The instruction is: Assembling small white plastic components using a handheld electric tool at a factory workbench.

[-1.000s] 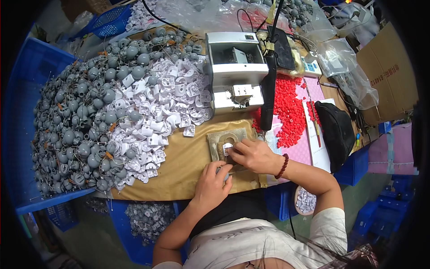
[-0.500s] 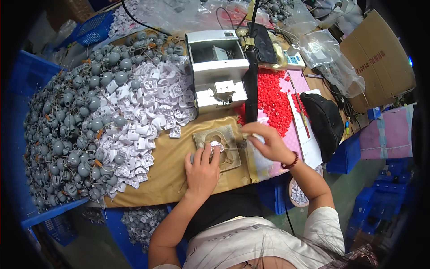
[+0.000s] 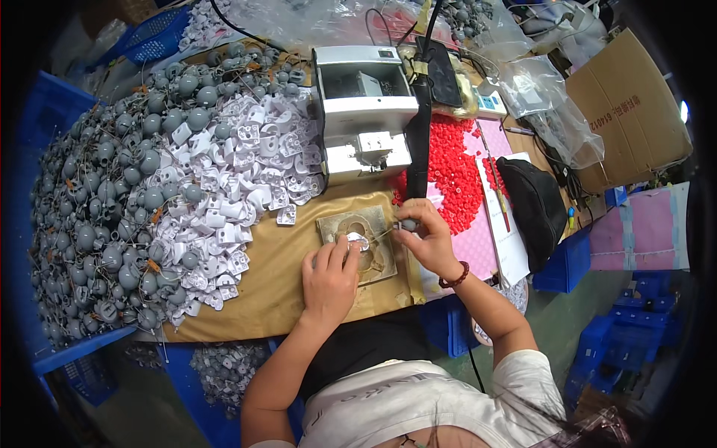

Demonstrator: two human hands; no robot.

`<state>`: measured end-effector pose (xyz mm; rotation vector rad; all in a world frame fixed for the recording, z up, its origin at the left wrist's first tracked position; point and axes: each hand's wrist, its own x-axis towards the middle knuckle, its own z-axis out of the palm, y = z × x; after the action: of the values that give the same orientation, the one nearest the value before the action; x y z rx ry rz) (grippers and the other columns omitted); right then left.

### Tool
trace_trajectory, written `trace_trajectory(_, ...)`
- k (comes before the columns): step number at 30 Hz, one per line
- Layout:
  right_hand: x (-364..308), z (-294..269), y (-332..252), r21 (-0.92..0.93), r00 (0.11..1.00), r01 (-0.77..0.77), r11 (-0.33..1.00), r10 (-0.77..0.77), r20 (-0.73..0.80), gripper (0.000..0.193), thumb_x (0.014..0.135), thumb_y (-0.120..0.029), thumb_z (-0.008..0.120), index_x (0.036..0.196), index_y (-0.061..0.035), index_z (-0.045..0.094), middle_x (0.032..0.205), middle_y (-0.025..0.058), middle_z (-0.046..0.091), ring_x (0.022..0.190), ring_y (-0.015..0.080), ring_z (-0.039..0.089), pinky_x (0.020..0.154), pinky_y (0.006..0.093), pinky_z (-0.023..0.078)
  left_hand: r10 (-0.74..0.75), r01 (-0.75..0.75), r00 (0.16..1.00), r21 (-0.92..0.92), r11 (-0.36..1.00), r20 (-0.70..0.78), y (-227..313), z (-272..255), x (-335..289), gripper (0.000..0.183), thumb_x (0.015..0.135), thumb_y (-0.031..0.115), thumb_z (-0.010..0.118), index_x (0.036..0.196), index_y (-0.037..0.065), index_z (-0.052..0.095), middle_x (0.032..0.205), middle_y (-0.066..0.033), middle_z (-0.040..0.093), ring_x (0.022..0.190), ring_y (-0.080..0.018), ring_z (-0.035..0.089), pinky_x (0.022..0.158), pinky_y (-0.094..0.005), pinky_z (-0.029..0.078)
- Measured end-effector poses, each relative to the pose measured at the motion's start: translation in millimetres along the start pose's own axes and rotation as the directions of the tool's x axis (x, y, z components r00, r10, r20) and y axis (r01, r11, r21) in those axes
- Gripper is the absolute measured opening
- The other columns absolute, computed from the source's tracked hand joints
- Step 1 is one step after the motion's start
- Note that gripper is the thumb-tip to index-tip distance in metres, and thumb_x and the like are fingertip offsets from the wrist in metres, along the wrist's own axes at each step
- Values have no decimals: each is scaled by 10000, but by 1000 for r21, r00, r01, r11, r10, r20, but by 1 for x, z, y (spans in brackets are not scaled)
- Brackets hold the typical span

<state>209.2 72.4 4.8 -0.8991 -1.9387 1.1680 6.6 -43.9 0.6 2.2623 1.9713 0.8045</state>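
Observation:
A square metal block [image 3: 379, 269] with a hollowed recess lies on the gold cloth. In the recess sits a small white plastic part [image 3: 357, 237]. My left hand [image 3: 328, 284] rests over the block's left side, its bent fingertips pressed on that part; what its thumb touches is hidden. From the part, a thin wire [image 3: 382, 234] runs to the right. At the block's right edge, my right hand [image 3: 427, 237] is closed in a pinch at the wire's end, with a small grey ball-shaped part [image 3: 407, 224] at its fingertips.
Heaped at left are grey ball-shaped parts [image 3: 112, 224] and white plastic parts [image 3: 224, 201]. A white machine [image 3: 366, 112] stands behind the block. Small red parts [image 3: 448, 172], a black pouch [image 3: 534, 209] and a cardboard box [image 3: 631, 112] are at right.
My right hand has turned and come lower and slightly left, and the grey ball now sits up at its fingertips. My left hand stays on the white part.

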Motion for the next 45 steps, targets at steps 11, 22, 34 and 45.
trace_trajectory(11,41,-1,-11,456,782,-563,689,266,563,363,886,-22,720,1228,18,605,1051,68,691,928,154,669,786,279,559,23,-23,1000,-19,1000,9,-5,-2,3,351,778,126,683,1123,63,671,1230,-96,621,1104,-234,561,939,-411,432)
trace_trajectory(22,38,27,-15,-307,962,-25,951,107,251,338,777,-157,843,1021,2,673,862,98,656,768,203,635,679,315,507,19,-19,1000,-110,994,-9,-12,-3,5,329,742,93,707,1067,67,668,1162,-98,636,1050,-270,586,888,-411,470)
trace_trajectory(34,70,-10,-14,-560,868,166,812,-390,-307,501,869,-22,625,1343,35,473,1267,236,546,1170,404,507,1031,465,386,-156,155,988,-95,983,-1,0,-3,33,352,747,120,719,1087,91,633,989,-45,622,939,-253,578,763,-397,462)
trace_trajectory(45,98,-37,-31,-13,815,189,982,-165,-555,636,839,51,705,1401,0,411,1024,65,626,880,128,626,806,266,523,-164,165,986,-104,981,20,-2,-4,35,332,739,114,719,1061,95,640,956,-45,619,919,-251,573,759,-401,447)
